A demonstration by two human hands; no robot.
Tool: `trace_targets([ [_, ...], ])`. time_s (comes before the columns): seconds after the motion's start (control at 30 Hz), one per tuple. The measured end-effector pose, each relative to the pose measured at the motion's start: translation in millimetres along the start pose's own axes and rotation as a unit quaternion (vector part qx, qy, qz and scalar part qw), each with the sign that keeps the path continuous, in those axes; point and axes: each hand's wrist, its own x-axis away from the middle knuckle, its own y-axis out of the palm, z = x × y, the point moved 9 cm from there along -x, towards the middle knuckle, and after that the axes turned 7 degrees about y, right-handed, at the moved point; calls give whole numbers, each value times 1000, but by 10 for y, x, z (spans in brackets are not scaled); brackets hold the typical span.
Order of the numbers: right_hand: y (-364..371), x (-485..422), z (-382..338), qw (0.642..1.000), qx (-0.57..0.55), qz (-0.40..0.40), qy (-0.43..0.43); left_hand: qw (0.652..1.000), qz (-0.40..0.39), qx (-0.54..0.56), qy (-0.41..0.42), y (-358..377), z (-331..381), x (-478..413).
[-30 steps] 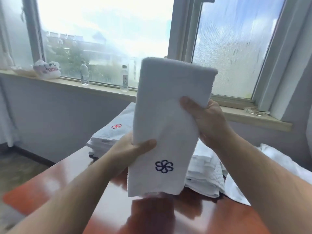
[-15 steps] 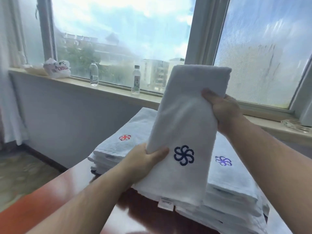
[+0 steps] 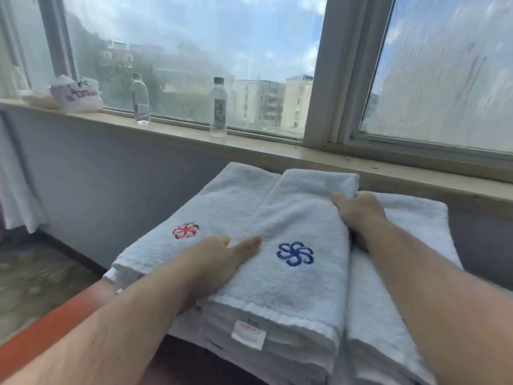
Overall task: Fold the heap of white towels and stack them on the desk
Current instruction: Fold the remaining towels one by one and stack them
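Note:
A folded white towel with a blue flower logo (image 3: 302,215) lies flat on top of the middle stack of folded towels on the reddish desk (image 3: 36,337). My left hand (image 3: 219,259) holds its near left edge, thumb on top and fingers tucked under. Over at the far right edge, my right hand (image 3: 358,209) grips the same towel, thumb on top, fingers hidden underneath. A stack topped by a towel with a red logo (image 3: 216,207) sits just to the left. Another white stack (image 3: 416,220) sits to the right, partly hidden by my right arm.
Behind the stacks runs a window sill (image 3: 277,151) carrying two clear water bottles (image 3: 140,98) (image 3: 218,107) and a white plastic bag (image 3: 76,94) at the far left. The floor lies beyond the desk's left edge.
The blue-logo towel was held upright in the air in both hands; it has come down and forward and now lies flat on the stack. Both hands still hold its edges.

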Motion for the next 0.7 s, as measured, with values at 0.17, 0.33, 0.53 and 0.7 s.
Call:
trace_targets([
  [0.17, -32, -55, 26, 1000, -6, 16, 3, 995, 27, -90, 14, -81, 121, 21],
  [0.33, -349, 187, -199, 976, 26, 175, -125, 954, 188, -214, 93, -272, 487, 213],
  [0.53, -186, 586, -535, 924, 149, 149, -318, 936, 117, -241, 227, 191, 890, 286],
  [0.7, 279, 362, -366, 909, 336, -25, -244, 941, 27, -301, 154, 498, 620, 190],
])
